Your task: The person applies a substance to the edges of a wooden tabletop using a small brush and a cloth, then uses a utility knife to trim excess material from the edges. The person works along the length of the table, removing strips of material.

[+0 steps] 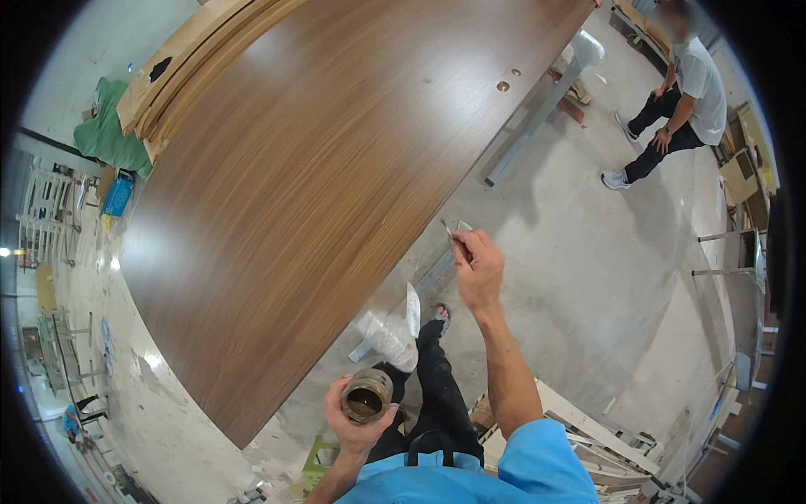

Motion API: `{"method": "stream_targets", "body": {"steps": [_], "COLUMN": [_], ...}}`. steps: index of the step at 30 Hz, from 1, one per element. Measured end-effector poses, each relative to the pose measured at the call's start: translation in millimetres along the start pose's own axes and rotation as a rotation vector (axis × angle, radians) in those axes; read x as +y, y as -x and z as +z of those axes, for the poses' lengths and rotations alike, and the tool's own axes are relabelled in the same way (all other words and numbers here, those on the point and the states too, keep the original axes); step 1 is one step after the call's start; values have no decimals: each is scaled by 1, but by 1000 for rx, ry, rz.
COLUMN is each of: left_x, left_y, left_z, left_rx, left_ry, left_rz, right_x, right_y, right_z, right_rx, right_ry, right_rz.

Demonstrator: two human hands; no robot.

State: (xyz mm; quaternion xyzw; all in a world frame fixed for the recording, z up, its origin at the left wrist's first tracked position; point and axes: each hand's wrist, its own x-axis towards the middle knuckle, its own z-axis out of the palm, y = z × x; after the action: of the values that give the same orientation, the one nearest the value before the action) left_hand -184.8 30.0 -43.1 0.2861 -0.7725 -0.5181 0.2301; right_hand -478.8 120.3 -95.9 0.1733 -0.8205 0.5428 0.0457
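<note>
While left grip (359, 432) holds jar (367, 400) | right grip (478, 265) pinches thin tool (447, 228) — near brown panel (327, 193)

The right fingers (464, 244) hold the tool (448, 229) just right of the edge of the board (311, 193), above the floor (588, 235). The left fingers (333, 399) hold the jar (367, 377), nearer the body. The board extends left of and beyond both sets of fingers; its two holes (503, 86) are beyond the right fingers. The wrap (386, 336) is between the two sets. A person (701, 80) is right of and beyond the right fingers. Left of and beyond all fingers, past the board: cloth (105, 126), with the box (119, 193) nearer.
</note>
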Motion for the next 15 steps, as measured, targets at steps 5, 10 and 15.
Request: {"method": "stream_targets", "body": {"steps": [5, 10, 15], "left_x": [8, 11, 10], "left_y": [-35, -55, -61], "left_z": [34, 62, 68], "left_rx": [-33, -11, -34], "left_ry": [-148, -75, -90], "left_rz": [110, 110, 128], "right_x": [9, 25, 24], "right_y": [-18, -28, -23], "right_z": [0, 2, 2], "right_rx": [-116, -104, -144], "right_ry": [-13, -53, -59], "right_rz": [-73, -138, -121]}}
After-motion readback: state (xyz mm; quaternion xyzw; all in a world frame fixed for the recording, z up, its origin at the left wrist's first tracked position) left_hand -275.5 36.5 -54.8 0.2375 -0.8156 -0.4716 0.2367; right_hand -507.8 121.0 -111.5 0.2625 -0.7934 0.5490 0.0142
